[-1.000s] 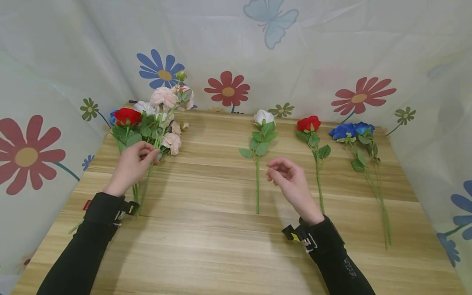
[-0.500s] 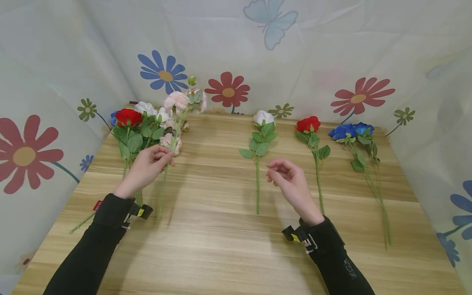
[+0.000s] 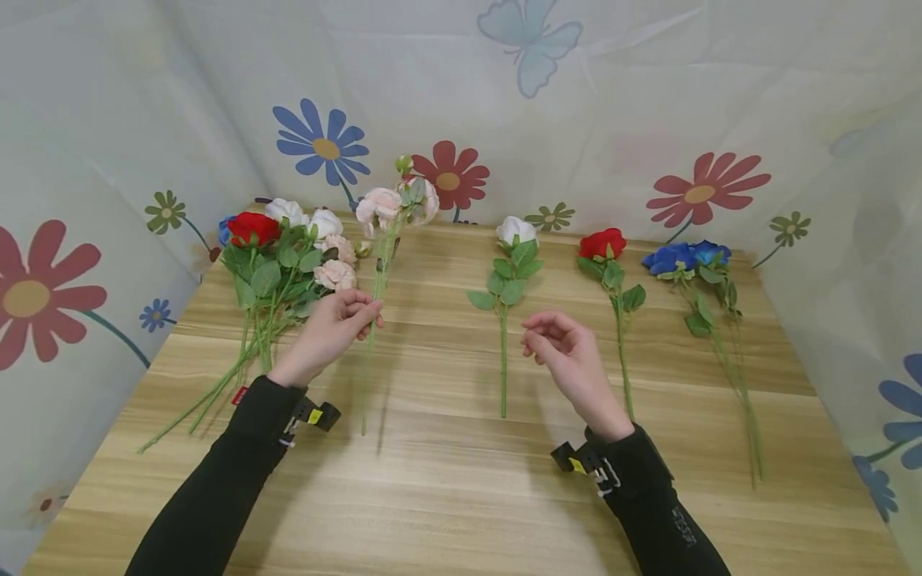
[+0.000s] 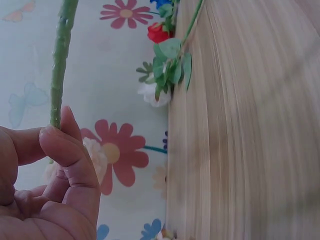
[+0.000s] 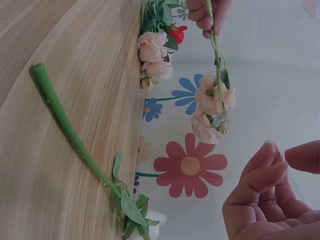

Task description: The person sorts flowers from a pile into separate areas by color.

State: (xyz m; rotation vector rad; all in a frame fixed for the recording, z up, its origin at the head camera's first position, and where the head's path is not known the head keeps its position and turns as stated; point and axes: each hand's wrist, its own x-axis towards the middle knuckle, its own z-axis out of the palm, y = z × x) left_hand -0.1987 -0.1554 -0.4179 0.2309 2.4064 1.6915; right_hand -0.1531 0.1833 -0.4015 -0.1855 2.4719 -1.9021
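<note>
My left hand [image 3: 333, 330] pinches the green stem [image 4: 61, 62] of a pale pink flower [image 3: 379, 210] between thumb and fingers. The flower is held up off the table, blooms at the top, right of the flower pile. In the right wrist view its pink blooms [image 5: 210, 112] hang against the cloth. My right hand [image 3: 569, 352] hovers above the table with loosely bent fingers and nothing in them. It is nearest a white rose [image 3: 515, 231] lying to its left. A red rose [image 3: 603, 242] lies to its right.
At the left of the wooden table [image 3: 432, 496] lies a pile with a red rose [image 3: 254, 229], white roses [image 3: 286, 211], pink blooms [image 3: 335, 274] and something blue. Blue flowers [image 3: 670, 257] lie at the right. A flower-printed cloth [image 3: 612, 96] stands behind.
My left hand has moved right, drawing the pale pink flower away from the pile. Pile stems that the arm covered now show. The right hand has barely moved.
</note>
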